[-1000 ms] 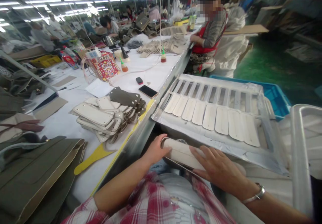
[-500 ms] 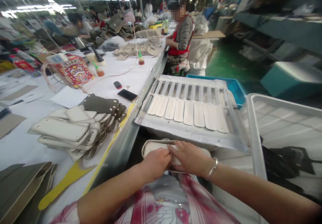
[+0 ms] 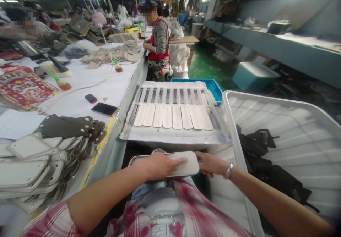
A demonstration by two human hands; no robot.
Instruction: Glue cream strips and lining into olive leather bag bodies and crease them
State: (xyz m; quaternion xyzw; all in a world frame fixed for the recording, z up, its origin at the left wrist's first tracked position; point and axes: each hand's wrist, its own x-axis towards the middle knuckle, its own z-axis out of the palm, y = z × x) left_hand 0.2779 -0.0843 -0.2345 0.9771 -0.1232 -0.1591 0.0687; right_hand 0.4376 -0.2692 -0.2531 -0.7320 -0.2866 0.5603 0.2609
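A long cream panel with rounded ends [image 3: 183,162] lies across my lap. My left hand [image 3: 161,165] grips it near the middle, with the index finger stretched along the top face. At the panel's right end, my right hand [image 3: 210,163] has its fingers curled against the edge; the fingertips are partly hidden. Just beyond stands a slotted rack covered in white [image 3: 170,137], bearing a row of cream rounded strips [image 3: 167,116].
On the table at left are stacked cream pieces [image 3: 23,173], dark grey pieces [image 3: 64,125] and a phone [image 3: 104,109]. To the right, a large white bin [image 3: 282,113] holds black items [image 3: 274,173]. A person in a red apron [image 3: 160,42] works farther along the table.
My right hand has moved from the panel's middle to its right end. My left index finger now stretches along the top. The view has turned to the right.
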